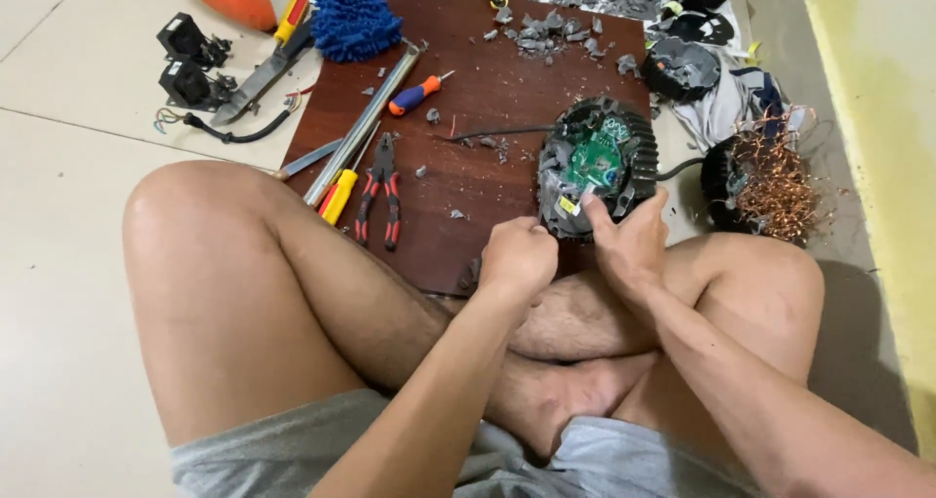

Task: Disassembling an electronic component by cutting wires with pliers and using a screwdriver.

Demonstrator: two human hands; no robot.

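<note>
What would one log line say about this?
left hand: fist beside motor housing | right hand: gripping housing rim | board: pliers, screwdriver

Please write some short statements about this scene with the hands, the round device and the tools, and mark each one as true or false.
1. Both hands, left hand and right hand, are at the round dark ribbed housing with a green circuit board. True.
2. The red-and-black pliers lie on the pale tiled floor. False: they lie on the dark brown wooden board.
3. The blue fluffy mop head is at the board's far edge. True.
4. The tangled copper wire lies left of the board. False: it lies right of it.
</note>
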